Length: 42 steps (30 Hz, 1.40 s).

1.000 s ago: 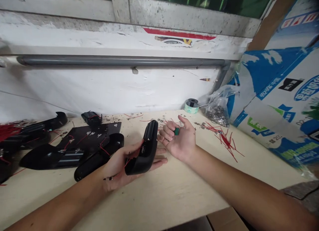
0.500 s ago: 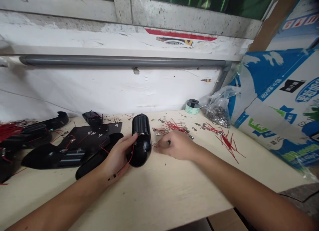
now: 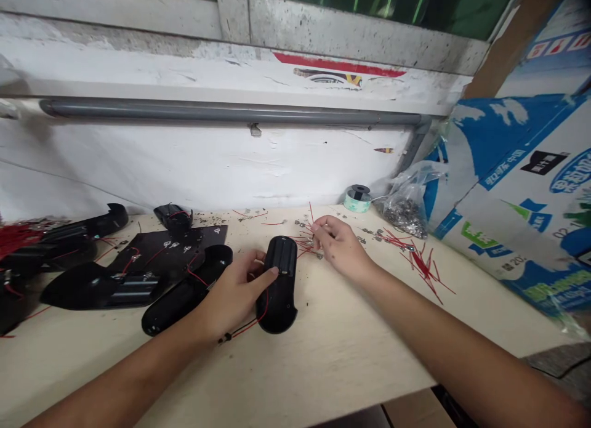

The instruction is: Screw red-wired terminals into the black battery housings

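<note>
My left hand [image 3: 235, 295] holds a black plastic housing [image 3: 279, 286] flat on the light wooden table [image 3: 323, 366], fingers pressed on its left side. A thin red wire [image 3: 247, 326] trails from the housing by my wrist. My right hand [image 3: 339, 246] is farther back, its fingertips pinched at a small cluster of red wires [image 3: 307, 237] and tiny metal parts. Whether the fingers grip one piece I cannot make out.
More black housings [image 3: 184, 295] and a black flat panel [image 3: 170, 246] lie at the left. Loose red wires [image 3: 422, 262], a bag of metal parts [image 3: 404, 206] and a solder spool [image 3: 356, 198] sit at the back right. A blue-and-white carton [image 3: 521, 188] stands on the right.
The left hand has turned the housing from upright to flat on the table and slid it nearer. The right hand turned palm down and moved back to the red wires.
</note>
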Each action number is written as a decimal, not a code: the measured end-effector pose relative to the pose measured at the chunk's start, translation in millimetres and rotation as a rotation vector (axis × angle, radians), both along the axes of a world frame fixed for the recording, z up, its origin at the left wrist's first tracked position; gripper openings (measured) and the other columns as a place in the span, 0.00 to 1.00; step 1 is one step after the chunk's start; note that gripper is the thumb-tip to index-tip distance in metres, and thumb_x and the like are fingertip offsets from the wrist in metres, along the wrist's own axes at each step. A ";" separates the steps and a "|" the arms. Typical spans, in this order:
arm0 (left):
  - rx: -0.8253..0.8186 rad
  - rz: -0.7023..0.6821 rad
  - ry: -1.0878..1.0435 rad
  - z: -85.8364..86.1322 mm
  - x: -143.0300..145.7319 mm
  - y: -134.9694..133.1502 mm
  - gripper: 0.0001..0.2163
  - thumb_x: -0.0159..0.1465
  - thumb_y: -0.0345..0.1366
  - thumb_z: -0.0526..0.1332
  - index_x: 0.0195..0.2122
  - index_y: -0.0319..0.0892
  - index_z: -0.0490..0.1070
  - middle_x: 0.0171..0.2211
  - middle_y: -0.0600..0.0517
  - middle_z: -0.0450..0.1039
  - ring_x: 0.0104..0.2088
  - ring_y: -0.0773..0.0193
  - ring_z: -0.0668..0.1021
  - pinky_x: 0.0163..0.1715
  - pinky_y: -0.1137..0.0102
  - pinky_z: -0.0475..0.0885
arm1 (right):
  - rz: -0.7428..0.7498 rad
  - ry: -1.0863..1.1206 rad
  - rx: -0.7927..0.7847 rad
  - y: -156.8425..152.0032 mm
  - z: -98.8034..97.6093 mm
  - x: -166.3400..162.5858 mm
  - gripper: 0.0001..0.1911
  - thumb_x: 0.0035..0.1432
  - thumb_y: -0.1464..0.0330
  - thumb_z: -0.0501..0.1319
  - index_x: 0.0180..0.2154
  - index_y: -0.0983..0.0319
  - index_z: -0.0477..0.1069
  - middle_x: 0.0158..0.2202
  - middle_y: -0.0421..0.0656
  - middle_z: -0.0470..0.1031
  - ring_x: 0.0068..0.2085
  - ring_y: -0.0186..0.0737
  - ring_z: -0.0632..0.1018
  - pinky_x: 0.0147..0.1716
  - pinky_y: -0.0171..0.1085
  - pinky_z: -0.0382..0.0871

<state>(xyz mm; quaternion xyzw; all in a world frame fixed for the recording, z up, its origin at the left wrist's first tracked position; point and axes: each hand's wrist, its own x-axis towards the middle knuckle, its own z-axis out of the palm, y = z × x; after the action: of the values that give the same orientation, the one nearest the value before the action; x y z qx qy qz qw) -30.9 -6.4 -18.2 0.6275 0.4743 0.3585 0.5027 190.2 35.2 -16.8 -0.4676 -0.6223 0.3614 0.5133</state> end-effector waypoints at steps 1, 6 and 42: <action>0.044 -0.003 0.065 0.1 -0.2 0.7 0.14 0.60 0.46 0.63 0.41 0.42 0.72 0.36 0.49 0.77 0.38 0.55 0.79 0.37 0.64 0.72 | 0.065 0.089 -0.055 -3.1 1.7 -3.2 0.12 0.61 0.58 0.60 0.34 0.60 0.67 0.25 0.38 0.73 0.19 0.31 0.63 0.19 0.33 0.57; 0.111 -0.046 0.172 -1.2 -2.7 4.9 0.18 0.60 0.46 0.63 0.46 0.41 0.73 0.45 0.44 0.77 0.45 0.51 0.78 0.44 0.60 0.73 | 0.272 0.376 -0.173 -18.6 6.1 -18.1 0.13 0.61 0.57 0.60 0.33 0.61 0.70 0.34 0.44 0.79 0.15 0.26 0.57 0.14 0.32 0.59; 0.456 0.085 0.277 -7.6 -1.0 -0.7 0.12 0.67 0.43 0.56 0.38 0.44 0.75 0.36 0.49 0.76 0.38 0.59 0.75 0.40 0.65 0.69 | 0.264 0.561 -0.200 -22.5 -11.7 -40.0 0.17 0.51 0.69 0.63 0.44 0.58 0.65 0.37 0.38 0.67 0.27 0.32 0.70 0.29 0.37 0.64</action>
<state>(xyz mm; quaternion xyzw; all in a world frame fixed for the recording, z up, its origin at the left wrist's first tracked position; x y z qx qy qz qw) -31.8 -7.2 -25.8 0.7472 0.4714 0.3874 0.2633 150.2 12.6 -28.5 -0.3131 -0.4733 0.5990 0.5649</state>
